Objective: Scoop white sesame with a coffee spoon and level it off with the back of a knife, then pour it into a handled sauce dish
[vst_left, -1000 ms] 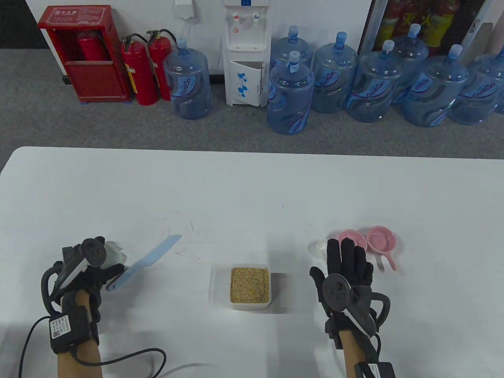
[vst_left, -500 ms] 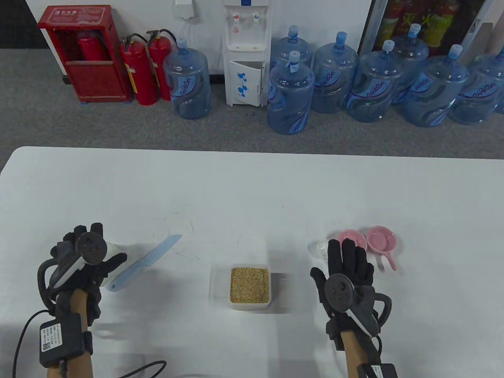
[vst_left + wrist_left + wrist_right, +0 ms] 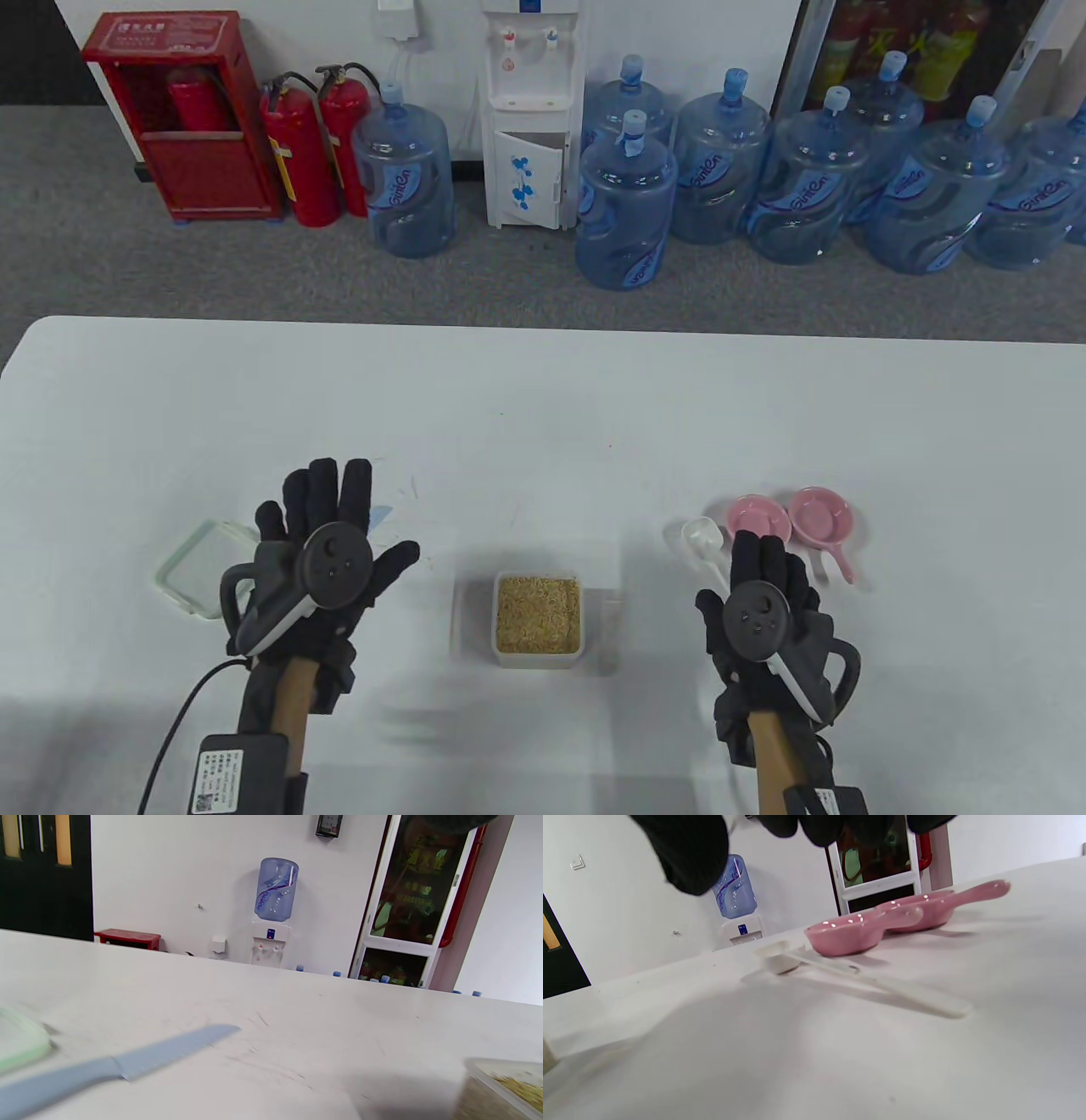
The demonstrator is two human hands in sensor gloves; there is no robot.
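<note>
A clear tub of white sesame [image 3: 538,615] stands open at the table's near middle. My left hand [image 3: 335,509] hovers flat with its fingers spread over the light blue knife [image 3: 127,1065], which lies on the table; only the knife's tip [image 3: 380,514] shows past the glove. The white coffee spoon [image 3: 702,535] lies left of two pink handled sauce dishes [image 3: 758,518] [image 3: 821,513]. My right hand [image 3: 759,564] hangs open above the spoon's handle [image 3: 916,995]. Its fingertips [image 3: 687,853] hold nothing.
The tub's green-rimmed lid [image 3: 199,567] lies flat at the left, beside my left hand. Water bottles, a dispenser and fire extinguishers stand on the floor beyond the table's far edge.
My left hand has let go of the lid at the left and moved right and forward over the knife. My right hand has drawn back a little, uncovering the spoon's bowl.
</note>
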